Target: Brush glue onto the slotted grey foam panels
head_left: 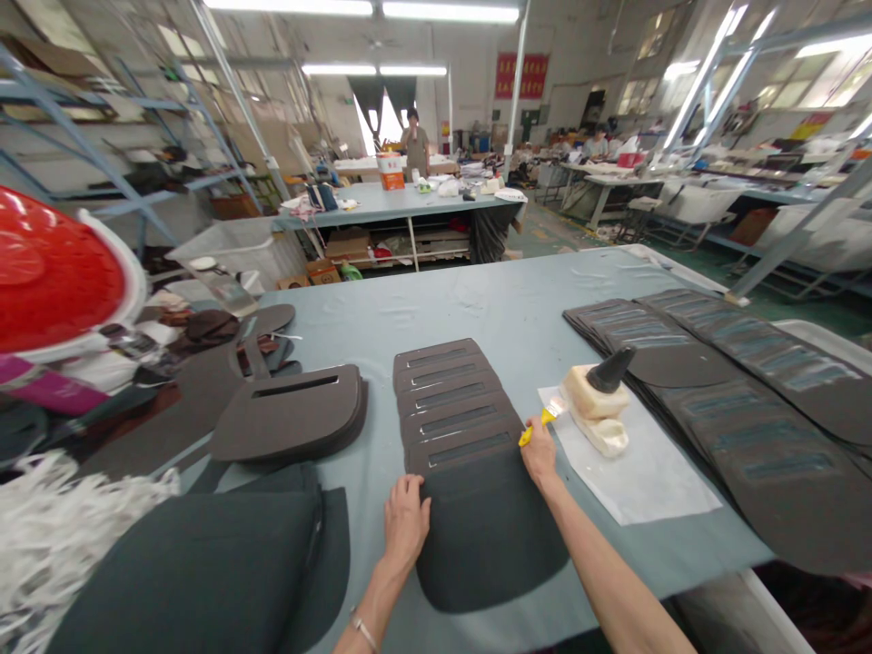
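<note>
My left hand [406, 520] lies flat with fingers out on the left edge of the nearest dark grey cut piece [487, 536], which tops a fanned row of like slotted pieces [450, 391]. My right hand [538, 450] is closed around a small yellow-handled brush [541, 420] at the piece's upper right corner. The brush tip points toward a cream glue bottle with a dark cone cap [599, 404] lying on a white sheet [633, 459].
A stack of slotted dark pieces [292, 413] sits at left, larger dark sheets [204, 563] near me. Long overlapping rows of pieces [736, 381] fill the right of the grey table [477, 304]. A red basket [54, 272] stands far left. A person stands at a far table.
</note>
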`<move>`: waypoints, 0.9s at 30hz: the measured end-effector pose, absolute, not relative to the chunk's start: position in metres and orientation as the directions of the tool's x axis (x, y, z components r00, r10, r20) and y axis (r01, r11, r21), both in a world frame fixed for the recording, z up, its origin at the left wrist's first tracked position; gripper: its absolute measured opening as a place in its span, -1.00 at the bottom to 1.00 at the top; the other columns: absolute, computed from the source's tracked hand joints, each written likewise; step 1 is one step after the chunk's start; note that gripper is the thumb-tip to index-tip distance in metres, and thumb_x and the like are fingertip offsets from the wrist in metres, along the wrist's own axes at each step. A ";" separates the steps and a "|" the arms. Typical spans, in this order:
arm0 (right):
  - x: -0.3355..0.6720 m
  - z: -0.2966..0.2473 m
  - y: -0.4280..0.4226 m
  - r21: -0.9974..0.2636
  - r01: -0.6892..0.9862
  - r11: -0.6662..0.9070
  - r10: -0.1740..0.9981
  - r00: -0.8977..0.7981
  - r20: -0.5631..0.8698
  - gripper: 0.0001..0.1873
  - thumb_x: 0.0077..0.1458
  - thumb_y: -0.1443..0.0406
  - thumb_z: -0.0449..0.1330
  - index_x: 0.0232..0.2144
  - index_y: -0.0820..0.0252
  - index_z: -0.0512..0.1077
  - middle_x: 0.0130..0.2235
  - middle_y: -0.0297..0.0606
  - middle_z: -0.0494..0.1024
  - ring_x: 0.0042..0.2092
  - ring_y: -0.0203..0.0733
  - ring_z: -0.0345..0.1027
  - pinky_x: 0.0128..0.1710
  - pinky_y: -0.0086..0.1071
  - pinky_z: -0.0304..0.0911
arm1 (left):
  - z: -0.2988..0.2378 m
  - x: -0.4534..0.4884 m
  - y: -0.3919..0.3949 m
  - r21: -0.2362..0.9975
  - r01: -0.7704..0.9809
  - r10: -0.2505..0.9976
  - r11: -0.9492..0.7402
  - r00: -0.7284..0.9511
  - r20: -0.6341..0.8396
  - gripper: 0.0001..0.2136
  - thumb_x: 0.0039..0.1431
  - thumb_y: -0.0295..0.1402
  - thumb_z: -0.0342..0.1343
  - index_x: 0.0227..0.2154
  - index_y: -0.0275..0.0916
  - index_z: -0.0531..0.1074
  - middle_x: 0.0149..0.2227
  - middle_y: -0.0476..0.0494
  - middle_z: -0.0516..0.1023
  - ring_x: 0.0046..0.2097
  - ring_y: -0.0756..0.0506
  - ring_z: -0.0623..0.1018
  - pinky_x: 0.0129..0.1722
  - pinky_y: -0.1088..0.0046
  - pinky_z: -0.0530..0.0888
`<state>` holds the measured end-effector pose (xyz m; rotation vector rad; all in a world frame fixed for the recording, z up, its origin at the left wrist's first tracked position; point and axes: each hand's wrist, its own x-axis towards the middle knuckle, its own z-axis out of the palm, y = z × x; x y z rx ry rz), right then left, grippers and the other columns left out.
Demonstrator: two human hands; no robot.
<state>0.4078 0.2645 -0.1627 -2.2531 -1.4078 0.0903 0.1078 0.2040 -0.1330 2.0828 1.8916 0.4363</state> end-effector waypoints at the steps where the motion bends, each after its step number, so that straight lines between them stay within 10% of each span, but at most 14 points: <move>1: 0.407 -0.163 0.265 -0.425 0.830 -0.360 0.860 0.472 0.195 -0.78 0.02 0.47 0.06 -0.22 0.22 0.29 -0.39 -0.33 0.29 -0.46 -0.35 0.11 -0.48 -0.45 -0.13 | -0.132 0.108 0.204 0.414 0.905 0.996 -0.092 0.089 0.026 -0.75 0.10 -0.47 -0.07 -0.13 -0.19 0.29 -0.10 -0.14 0.34 -0.05 -0.14 0.36 -0.11 0.30 0.32; 20: 0.397 -0.133 0.253 -0.275 0.909 -0.314 0.879 0.387 0.278 -0.79 0.07 0.41 0.07 -0.21 0.19 0.39 -0.25 -0.10 0.38 -0.14 -0.05 0.21 -0.22 -0.30 0.10 | -0.139 0.106 0.206 0.488 0.870 0.998 -0.067 0.049 0.049 -0.79 0.11 -0.37 -0.07 -0.20 -0.25 0.34 -0.13 -0.21 0.34 -0.07 -0.16 0.40 -0.09 0.24 0.39; 27: 0.447 -0.085 0.188 -0.579 0.783 -0.226 0.749 0.520 0.411 -0.60 0.21 0.11 -0.08 -0.07 0.18 0.38 -0.19 -0.10 0.45 -0.18 -0.14 0.30 -0.20 -0.31 0.20 | -0.135 0.062 0.203 0.689 0.722 0.998 0.066 -0.035 -0.059 -0.63 0.01 -0.04 -0.06 -0.27 -0.19 0.43 -0.24 -0.16 0.51 -0.16 -0.18 0.52 -0.10 0.25 0.43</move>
